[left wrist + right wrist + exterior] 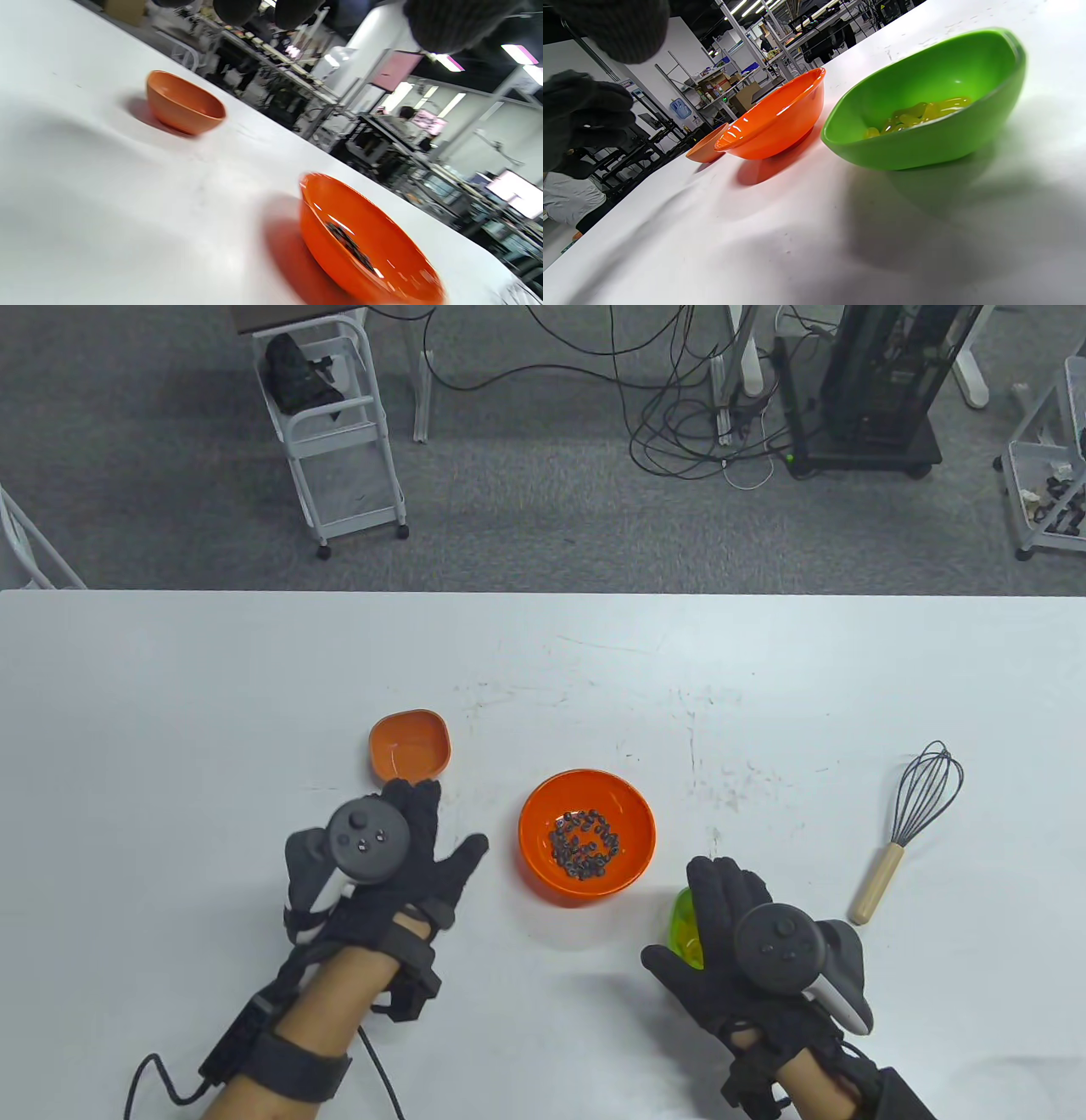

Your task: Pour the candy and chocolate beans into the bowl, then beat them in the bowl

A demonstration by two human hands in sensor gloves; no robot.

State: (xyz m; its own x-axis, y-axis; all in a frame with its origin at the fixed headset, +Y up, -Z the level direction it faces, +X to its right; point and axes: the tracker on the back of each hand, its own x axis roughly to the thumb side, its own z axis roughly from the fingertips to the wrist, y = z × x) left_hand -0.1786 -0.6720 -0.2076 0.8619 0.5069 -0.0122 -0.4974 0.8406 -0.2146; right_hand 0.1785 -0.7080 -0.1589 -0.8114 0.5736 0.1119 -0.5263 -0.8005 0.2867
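Both gloved hands are coming in from the near edge of the white table (170, 687), one on each side of the big orange bowl (587, 836), which serves as the landmark. That bowl is sitting near the middle of the table and is holding a heap of dark chocolate beans (584, 843). Just beside the orange bowl, toward the near right, a green dish (925, 101) is standing on the table with yellow candy (916, 115) lying in its bottom; the right wrist view shows the two vessels close together but apart. The right hand (736, 937) is hovering over this green dish with its fingers (721, 882) stretched out and relaxed, gripping nothing, and in the table view it is covering most of the dish. To the left of the orange bowl, the left hand (407, 857) is hanging above the table with its fingers spread and its thumb pointing toward the bowl, likewise holding nothing. Beyond that hand, to the far left of the orange bowl, a small orange dish (409, 743) is standing with nothing showing inside it. Well to the right of the orange bowl, a whisk (906, 843) with grey wires and a wooden handle is lying flat on the table.
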